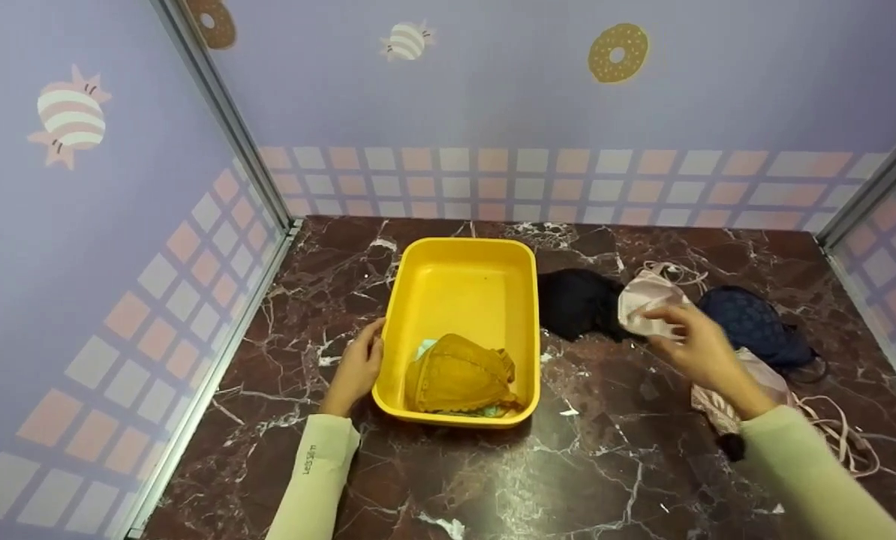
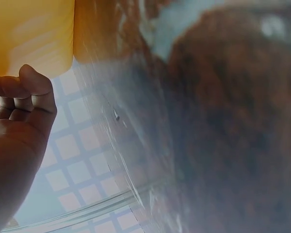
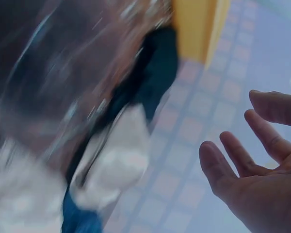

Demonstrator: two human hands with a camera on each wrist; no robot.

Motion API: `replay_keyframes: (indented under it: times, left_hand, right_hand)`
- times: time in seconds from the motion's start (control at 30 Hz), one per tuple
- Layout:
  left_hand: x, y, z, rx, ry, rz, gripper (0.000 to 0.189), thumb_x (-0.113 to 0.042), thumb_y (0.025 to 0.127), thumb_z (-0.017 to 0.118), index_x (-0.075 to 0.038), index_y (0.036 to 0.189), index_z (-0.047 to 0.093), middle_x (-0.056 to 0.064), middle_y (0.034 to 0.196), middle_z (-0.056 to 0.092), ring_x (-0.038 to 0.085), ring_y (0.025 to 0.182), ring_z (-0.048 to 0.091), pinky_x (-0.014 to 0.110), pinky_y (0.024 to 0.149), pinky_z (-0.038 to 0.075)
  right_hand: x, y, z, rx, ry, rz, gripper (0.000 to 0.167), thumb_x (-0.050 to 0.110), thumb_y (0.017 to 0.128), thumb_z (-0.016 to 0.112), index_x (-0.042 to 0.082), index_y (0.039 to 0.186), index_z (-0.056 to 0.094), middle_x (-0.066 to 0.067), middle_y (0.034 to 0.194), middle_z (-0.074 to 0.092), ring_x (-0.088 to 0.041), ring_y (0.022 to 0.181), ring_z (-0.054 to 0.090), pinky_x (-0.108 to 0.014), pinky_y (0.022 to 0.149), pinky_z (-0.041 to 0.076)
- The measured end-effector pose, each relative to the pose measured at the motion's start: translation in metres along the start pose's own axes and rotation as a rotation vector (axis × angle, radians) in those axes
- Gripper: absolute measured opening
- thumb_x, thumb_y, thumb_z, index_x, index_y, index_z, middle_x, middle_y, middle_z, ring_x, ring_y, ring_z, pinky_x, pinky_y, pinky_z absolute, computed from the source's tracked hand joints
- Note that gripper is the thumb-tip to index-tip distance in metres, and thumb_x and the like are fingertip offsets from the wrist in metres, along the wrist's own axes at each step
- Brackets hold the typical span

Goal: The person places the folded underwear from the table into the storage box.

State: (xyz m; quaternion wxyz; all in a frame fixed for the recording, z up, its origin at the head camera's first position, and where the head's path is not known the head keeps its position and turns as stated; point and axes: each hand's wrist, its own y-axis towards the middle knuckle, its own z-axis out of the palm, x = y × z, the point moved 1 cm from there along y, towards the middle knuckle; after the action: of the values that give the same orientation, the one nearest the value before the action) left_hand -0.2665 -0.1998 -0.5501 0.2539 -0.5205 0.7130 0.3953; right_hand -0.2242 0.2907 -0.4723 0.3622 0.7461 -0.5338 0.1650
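Note:
My left hand (image 1: 359,366) holds the left side of a yellow plastic bin (image 1: 461,250); in the left wrist view its curled fingers (image 2: 36,80) lie against the bin's outer wall. Inside the bin's near end sits a mustard-yellow bra (image 1: 459,375) over something pale green. My right hand (image 1: 692,349) hovers by a pale pink bra (image 1: 647,296), and the right wrist view shows its fingers (image 3: 216,165) spread with nothing between them. A black bra (image 1: 579,301) lies between the bin and the pale pink one. To the right is a navy bra (image 1: 752,326).
More pale pink bra cups and straps (image 1: 838,435) lie partly hidden under my right forearm. A dark marbled tabletop (image 1: 568,480) carries everything. Patterned purple panels (image 1: 493,105) with metal corner posts (image 1: 227,112) enclose it at the back and both sides.

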Motion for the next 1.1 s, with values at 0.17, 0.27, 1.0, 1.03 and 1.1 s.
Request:
replay_keyframes:
  times: [0.17,0.27,1.0,1.03,1.1]
  left_hand:
    - [0.0,0.001,0.0,-0.006,0.018,0.001,0.037,0.0,0.097,0.045,0.006,0.133,0.048,0.023,0.101,0.059,0.03,0.088,0.054,0.047,0.084,0.043]
    - [-0.001,0.001,0.0,-0.007,0.025,0.003,0.037,-0.001,0.097,0.045,0.005,0.133,0.048,0.024,0.103,0.059,0.031,0.091,0.054,0.048,0.085,0.043]
    - [-0.002,-0.001,0.0,0.013,0.036,-0.019,0.038,-0.002,0.098,0.044,0.004,0.135,0.046,0.025,0.122,0.055,0.034,0.107,0.054,0.048,0.093,0.041]
    - [-0.002,-0.001,0.0,0.012,0.033,-0.018,0.037,-0.002,0.098,0.044,0.004,0.135,0.047,0.025,0.121,0.055,0.034,0.106,0.054,0.048,0.093,0.041]
    - [-0.002,-0.001,0.0,0.013,0.03,-0.012,0.037,-0.001,0.098,0.044,0.005,0.134,0.047,0.023,0.115,0.057,0.032,0.102,0.054,0.048,0.09,0.042]
  right_hand:
    - [-0.032,-0.017,-0.036,0.005,-0.14,0.065,0.033,-0.003,0.081,0.07,-0.002,0.113,0.064,-0.022,0.102,0.057,-0.038,0.09,0.054,-0.053,0.077,0.041]
    - [-0.052,-0.03,-0.053,0.026,-0.18,0.121,0.032,0.004,0.085,0.068,-0.001,0.116,0.062,-0.026,0.102,0.057,-0.039,0.088,0.054,-0.053,0.074,0.039]
    - [-0.131,-0.086,-0.08,0.289,-0.116,0.41,0.064,0.036,0.089,0.065,-0.011,0.129,0.047,-0.041,0.118,0.047,-0.054,0.102,0.048,-0.058,0.077,0.042]
    - [-0.131,-0.087,-0.079,0.305,-0.107,0.415,0.065,0.037,0.089,0.064,-0.011,0.13,0.047,-0.043,0.12,0.045,-0.055,0.104,0.046,-0.059,0.078,0.042]
    - [-0.131,-0.089,-0.077,0.323,-0.085,0.435,0.068,0.038,0.089,0.065,-0.01,0.132,0.045,-0.044,0.121,0.043,-0.056,0.105,0.046,-0.059,0.078,0.042]
